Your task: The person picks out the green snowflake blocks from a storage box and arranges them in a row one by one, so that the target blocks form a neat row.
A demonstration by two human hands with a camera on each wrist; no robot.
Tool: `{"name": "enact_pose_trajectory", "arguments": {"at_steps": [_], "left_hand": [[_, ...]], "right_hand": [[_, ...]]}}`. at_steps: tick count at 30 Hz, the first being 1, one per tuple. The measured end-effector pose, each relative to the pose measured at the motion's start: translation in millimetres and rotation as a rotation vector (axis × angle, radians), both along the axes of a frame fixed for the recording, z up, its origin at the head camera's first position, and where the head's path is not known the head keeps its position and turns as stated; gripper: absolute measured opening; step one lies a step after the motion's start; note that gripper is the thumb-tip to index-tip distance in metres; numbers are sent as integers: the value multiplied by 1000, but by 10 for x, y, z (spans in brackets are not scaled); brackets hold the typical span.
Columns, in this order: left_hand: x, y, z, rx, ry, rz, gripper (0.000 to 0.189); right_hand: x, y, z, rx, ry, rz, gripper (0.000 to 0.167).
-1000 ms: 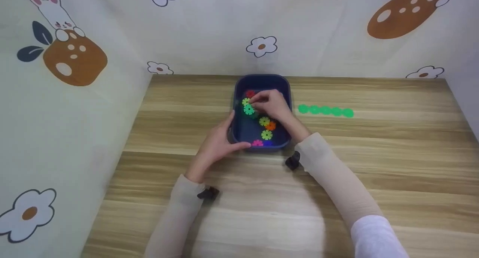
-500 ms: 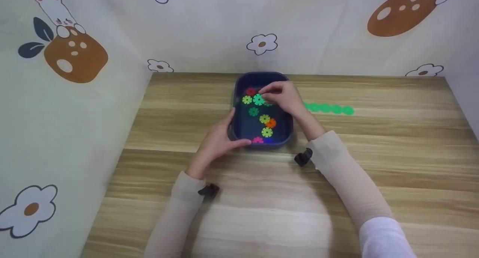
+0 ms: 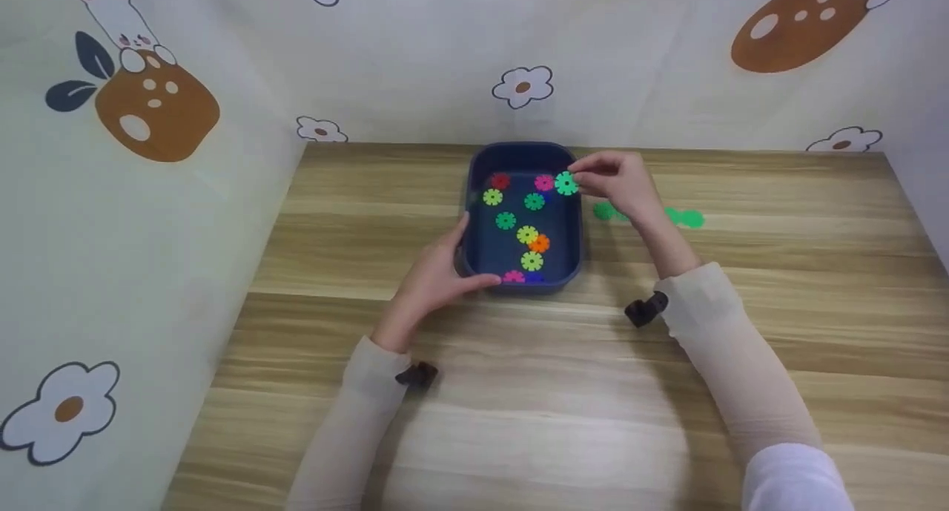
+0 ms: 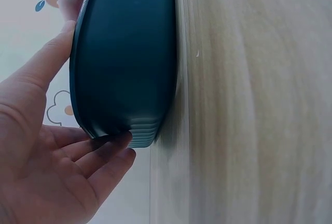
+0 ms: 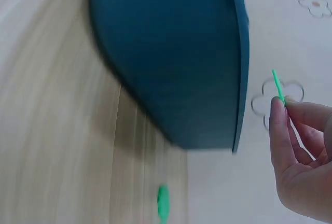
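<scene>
Between thumb and fingertips my right hand (image 3: 626, 185) pinches a green notched plastic disc (image 3: 566, 183), held over the right rim of a dark blue plastic bin (image 3: 469, 236). The right wrist view shows this disc (image 5: 278, 86) edge-on, above the bin's rim. My left hand (image 3: 434, 274) grips the bin's near left corner, its thumb along the front rim and its fingers at the left side. Inside the bin lie several more notched discs, among them a pink one (image 3: 544, 182), a red one (image 3: 500, 180) and an orange one (image 3: 540, 243).
Right of the bin, a row of green discs (image 3: 692, 219) lies on the wooden table (image 3: 519, 392), partly hidden by my right hand and wrist. A patterned cloth wall (image 3: 415, 66) rises behind the table, and another stands at the left.
My right hand has lifted the green disc from the bin's left side and carried it right to the right rim. My left hand has kept its hold on the bin.
</scene>
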State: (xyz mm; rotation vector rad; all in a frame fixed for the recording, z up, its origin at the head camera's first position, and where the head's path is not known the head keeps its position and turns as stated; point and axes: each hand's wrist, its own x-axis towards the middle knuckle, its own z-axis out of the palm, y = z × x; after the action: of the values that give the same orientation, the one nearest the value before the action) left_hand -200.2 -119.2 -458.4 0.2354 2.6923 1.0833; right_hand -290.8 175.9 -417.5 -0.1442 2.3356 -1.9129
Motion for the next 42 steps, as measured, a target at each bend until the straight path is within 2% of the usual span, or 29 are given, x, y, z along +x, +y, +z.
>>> {"name": "enact_pose_trajectory", "arguments": {"at_steps": [12,21,31,42], "left_hand": [[-7,14,-6,4,8,3,113],[-18,22,-6,-7,18,-10,114],[-3,22,19,-17,11,-1,114],[2,19,17,-17,1,12,114]], "right_hand": [[-51,637,-27,-193,-37,-102,11],[4,1073,-60,-114,-68,-214,12],[107,1511,-117,-8,-122,-252,20],[221,1800,-231,133,-196,-250,31]]}}
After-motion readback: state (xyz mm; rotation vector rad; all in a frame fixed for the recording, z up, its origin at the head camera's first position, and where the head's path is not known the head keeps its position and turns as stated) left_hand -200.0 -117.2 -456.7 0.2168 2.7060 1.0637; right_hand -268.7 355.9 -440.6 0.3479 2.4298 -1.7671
